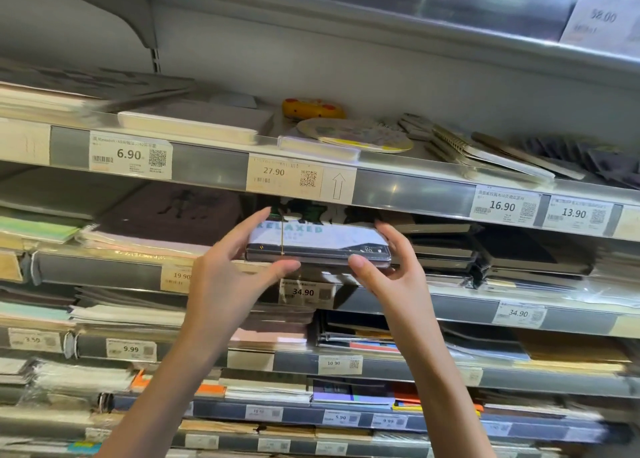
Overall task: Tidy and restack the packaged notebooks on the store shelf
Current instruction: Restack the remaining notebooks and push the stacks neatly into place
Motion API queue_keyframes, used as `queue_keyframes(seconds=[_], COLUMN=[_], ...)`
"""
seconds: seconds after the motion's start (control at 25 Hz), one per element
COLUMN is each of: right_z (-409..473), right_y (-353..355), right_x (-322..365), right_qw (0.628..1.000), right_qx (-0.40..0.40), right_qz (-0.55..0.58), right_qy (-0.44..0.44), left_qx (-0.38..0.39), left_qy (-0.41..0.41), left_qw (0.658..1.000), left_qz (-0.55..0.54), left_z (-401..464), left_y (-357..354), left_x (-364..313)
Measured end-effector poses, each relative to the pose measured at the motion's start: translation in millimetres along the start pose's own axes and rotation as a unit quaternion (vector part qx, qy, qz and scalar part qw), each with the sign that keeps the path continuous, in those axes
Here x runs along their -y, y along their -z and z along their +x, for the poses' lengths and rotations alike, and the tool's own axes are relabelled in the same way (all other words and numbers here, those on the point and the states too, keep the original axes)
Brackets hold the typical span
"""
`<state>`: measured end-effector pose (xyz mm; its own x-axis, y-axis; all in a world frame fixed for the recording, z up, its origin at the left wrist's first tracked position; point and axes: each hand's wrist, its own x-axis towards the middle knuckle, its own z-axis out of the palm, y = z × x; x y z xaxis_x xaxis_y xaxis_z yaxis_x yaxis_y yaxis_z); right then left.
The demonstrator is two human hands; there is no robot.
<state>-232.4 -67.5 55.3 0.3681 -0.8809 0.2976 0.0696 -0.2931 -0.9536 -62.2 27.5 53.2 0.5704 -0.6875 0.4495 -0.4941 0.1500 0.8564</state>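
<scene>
— Plastic-wrapped notebooks with a white and dark cover [318, 241], where are they?

— Gripped at both ends: left hand [228, 267] curled round the left end, right hand [384, 267] round the right, at the front lip of the grey metal shelf [433, 303], just under the 27.90 price tag [284, 175].

— Far along?

— Hardly, I'd say. The dark notebook stack [446, 250] beside it sits uneven, and lower rows look jumbled.
</scene>
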Motion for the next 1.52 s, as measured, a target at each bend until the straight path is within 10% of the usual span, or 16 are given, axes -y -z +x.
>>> queue_keyframes(seconds=[0.44, 1.12, 1.52], right_z=[-21, -35, -52], right_y=[22, 94, 99], right_x=[-4, -2, -6], right_qw=[0.990, 0.974, 0.971], right_qx=[-0.114, -0.201, -0.199], right_qz=[0.086, 0.095, 0.132], right_qy=[-0.023, -0.026, -0.024], left_qx=[0.012, -0.178, 0.016], left_qy=[0.031, 0.100, 0.093], left_qw=[0.987, 0.934, 0.962], left_qz=[-0.156, -0.292, -0.256], left_z=[-13, 8, -60], left_y=[-22, -99, -59], left_x=[7, -20, -3])
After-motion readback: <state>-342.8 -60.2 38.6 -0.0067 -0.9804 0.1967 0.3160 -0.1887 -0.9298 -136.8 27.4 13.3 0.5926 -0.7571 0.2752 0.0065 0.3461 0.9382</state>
